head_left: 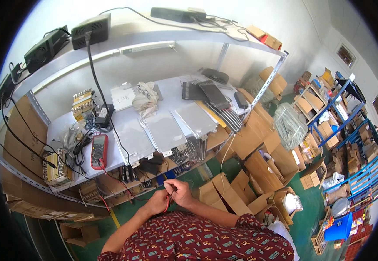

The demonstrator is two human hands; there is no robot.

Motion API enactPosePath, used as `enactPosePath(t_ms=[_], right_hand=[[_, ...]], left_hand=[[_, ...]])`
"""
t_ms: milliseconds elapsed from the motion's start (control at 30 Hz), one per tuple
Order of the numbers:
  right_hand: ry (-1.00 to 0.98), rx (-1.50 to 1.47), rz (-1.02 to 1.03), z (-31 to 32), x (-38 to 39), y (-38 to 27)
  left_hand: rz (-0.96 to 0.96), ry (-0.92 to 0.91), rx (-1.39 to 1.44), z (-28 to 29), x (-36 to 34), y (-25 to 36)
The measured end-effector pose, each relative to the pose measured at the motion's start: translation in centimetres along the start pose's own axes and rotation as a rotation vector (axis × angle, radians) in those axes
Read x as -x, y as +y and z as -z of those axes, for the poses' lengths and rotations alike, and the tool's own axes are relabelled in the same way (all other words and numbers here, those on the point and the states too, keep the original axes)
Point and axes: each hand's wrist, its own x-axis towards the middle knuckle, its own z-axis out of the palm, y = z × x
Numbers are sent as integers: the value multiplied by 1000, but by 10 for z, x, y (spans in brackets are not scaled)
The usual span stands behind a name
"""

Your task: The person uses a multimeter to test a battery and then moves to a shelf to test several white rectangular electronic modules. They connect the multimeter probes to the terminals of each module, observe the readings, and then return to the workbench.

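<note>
Close in front of my patterned shirt, my two hands meet. My left hand [158, 202] is closed, with a red lead [167, 204] showing at its fingers. My right hand [182, 194] pinches a thin black wire [172, 194] against the left one; its ends are hidden by the fingers. Beyond them, at the bench's front edge, lies a red multimeter [99, 151] with a dark face, its leads trailing toward my hands. Flat grey panels [166, 129] lie in a row to its right, metal tabs at their near edges.
Black power units [91, 32] rest on the upper shelf [130, 32], cables hanging down. Coil-and-terminal blocks [58, 167] and a crumpled cloth [146, 98] are on the white bench [171, 82]. Open cardboard boxes [263, 167] crowd the right floor; a blue rack [334, 126] stands farther off.
</note>
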Motion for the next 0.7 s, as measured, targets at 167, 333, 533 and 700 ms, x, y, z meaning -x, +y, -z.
enactPosePath(t_ms=[167, 333, 533, 700], right_hand=[[34, 29, 12, -8, -5, 10], [31, 27, 5, -23, -12, 3], [11, -30, -15, -35, -25, -1], [-151, -75, -4, -52, -29, 6]], left_hand=[[16, -32, 59, 11, -5, 14], [-114, 128, -97, 12, -4, -20], [39, 516, 49, 45, 21, 27], [181, 1109, -141, 94, 50, 32]])
